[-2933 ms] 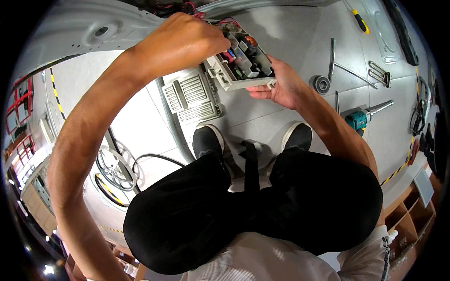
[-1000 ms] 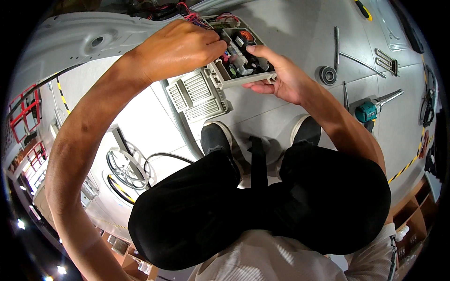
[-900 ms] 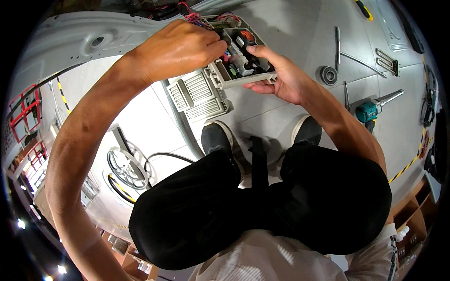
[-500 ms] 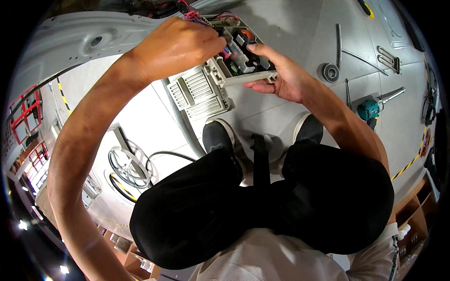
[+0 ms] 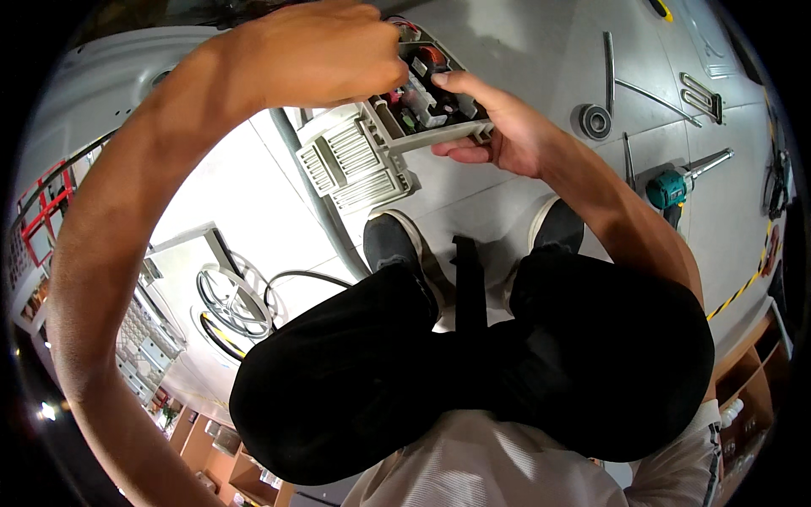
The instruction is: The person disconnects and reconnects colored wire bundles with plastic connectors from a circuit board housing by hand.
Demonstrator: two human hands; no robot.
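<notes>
A beige plastic housing [image 5: 432, 138] with a dark interior, an orange coil [image 5: 431, 57] and small electronic parts sits near the top centre. My right hand [image 5: 515, 135] grips it from the right side, thumb on the inner parts and fingers underneath. My left hand [image 5: 338, 59] is curled at the housing's upper left, hiding most of the wires [image 5: 405, 27]; its fingertips face away from me, so what they hold cannot be seen. Beside the housing, a beige ribbed cover [image 5: 346, 160] hangs lower left, above a grey hose [image 5: 329, 224].
A pressed metal panel [image 5: 118, 93] spans the upper left. On the tiled floor lie a bearing [image 5: 595, 121], metal rods [image 5: 610, 63], a heating element [image 5: 701, 99], a teal power tool [image 5: 672, 188] and a round wire guard [image 5: 232, 300]. Wooden shelving [image 5: 739, 376] stands at the lower right.
My left hand and forearm have risen and swung left, now covering more of the wires and the metal panel. My right hand keeps its grip, with the housing slightly higher in view.
</notes>
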